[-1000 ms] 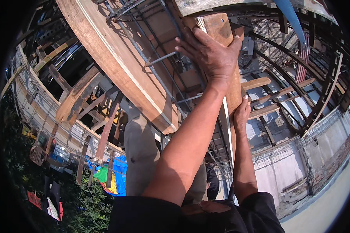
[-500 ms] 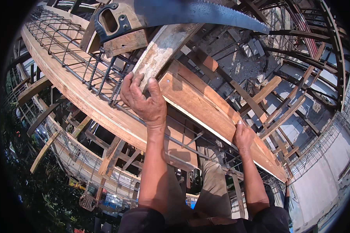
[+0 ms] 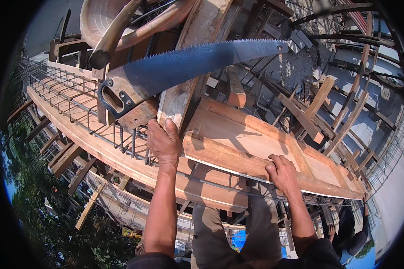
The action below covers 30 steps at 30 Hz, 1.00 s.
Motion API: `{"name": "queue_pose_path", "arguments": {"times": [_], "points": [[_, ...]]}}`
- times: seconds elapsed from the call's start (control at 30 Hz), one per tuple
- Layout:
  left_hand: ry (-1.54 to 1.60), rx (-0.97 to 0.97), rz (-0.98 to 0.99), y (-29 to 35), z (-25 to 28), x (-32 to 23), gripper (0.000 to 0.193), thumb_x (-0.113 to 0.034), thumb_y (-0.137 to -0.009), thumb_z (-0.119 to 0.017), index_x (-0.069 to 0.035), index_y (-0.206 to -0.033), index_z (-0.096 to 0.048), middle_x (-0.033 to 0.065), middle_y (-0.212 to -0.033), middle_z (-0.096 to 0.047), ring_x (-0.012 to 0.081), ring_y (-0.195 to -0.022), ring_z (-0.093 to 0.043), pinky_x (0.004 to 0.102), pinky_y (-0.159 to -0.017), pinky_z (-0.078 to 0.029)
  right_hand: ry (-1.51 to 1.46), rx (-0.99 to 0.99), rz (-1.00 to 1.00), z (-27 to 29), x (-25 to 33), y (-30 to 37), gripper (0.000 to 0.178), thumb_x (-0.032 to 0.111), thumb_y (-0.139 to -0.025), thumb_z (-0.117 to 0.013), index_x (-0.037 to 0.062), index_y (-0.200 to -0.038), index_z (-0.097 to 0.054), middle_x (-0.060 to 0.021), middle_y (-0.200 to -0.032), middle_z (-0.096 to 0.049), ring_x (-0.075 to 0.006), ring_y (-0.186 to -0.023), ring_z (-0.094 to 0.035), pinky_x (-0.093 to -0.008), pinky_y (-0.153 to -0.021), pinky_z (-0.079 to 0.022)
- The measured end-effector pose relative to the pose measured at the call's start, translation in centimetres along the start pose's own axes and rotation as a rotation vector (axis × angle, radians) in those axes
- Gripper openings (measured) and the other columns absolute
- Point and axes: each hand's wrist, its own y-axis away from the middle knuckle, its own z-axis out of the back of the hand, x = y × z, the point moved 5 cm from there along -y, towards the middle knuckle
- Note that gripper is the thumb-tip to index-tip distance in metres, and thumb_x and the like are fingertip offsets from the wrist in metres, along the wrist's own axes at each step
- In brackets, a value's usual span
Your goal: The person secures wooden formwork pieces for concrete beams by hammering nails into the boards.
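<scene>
A long plywood panel framed with timber battens (image 3: 238,154) lies slantwise before me, one corner beside a thick wooden post (image 3: 171,104). My left hand (image 3: 163,142) is closed at the post's lower end, fingers at its left side and thumb toward the panel corner; the fingertips are partly hidden. Along the panel's near batten, my right hand (image 3: 283,174) grips with its fingers bent over the top edge. A handsaw (image 3: 179,67) with a wood-and-black handle rests across the post and a wood block (image 3: 139,114), blade pointing right, above my left hand.
A steel rebar cage (image 3: 76,107) runs in a curved plywood trough (image 3: 116,154) beneath the panel. A pale curved tub-like thing (image 3: 92,27) stands at upper left. Loose timbers (image 3: 321,101) crowd the right. Another person (image 3: 350,228) is near the panel's far end.
The panel has tilted, so its inner face and crossbars now show. My right hand now lies over its near batten. My left hand's fingers have drawn in at the post. The view has shifted.
</scene>
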Motion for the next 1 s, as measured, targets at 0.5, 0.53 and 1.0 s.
{"name": "queue_pose_path", "arguments": {"times": [0.5, 0.53, 1.0], "points": [[0.113, -0.019, -0.024, -0.2, 0.4, 0.6, 0.051, -0.051, -0.101, -0.049, -0.001, -0.098, -0.051, 0.0232, -0.086, -0.058, 0.0469, -0.080, -0.059, 0.0541, -0.068, -0.046, -0.104, 0.395, 0.040, 0.2, 10.8, -8.1, 0.077, 0.067, -0.081, -0.068, -0.0057, -0.106, -0.063, -0.0270, -0.090, -0.069, -0.0423, -0.090, -0.070, -0.0489, -0.077, -0.053], [0.089, -0.026, -0.035, -0.1, 0.3, 0.6, 0.051, -0.052, -0.101, -0.049, -0.001, -0.098, -0.051, 0.0224, -0.083, -0.059, 0.0467, -0.078, -0.060, 0.0539, -0.067, -0.046, -0.080, 0.394, 0.026, 0.2, 10.7, -8.4, 0.077, 0.066, -0.080, -0.071, -0.0059, -0.109, -0.063, -0.0264, -0.086, -0.069, -0.0413, -0.089, -0.070, -0.0484, -0.077, -0.053], [0.041, -0.048, 0.046, -0.4, 0.6, 0.0, 0.042, -0.044, -0.093, -0.061, -0.003, -0.105, -0.055, 0.0241, -0.093, -0.067, 0.0458, -0.088, -0.064, 0.0550, -0.076, -0.050, -0.178, 0.328, 0.012, 0.9, 8.1, -11.6, 0.082, 0.074, -0.086, -0.058, -0.0036, -0.108, -0.069, -0.0153, -0.078, -0.067, -0.0219, -0.078, -0.065, -0.0376, -0.072, -0.052]]}}
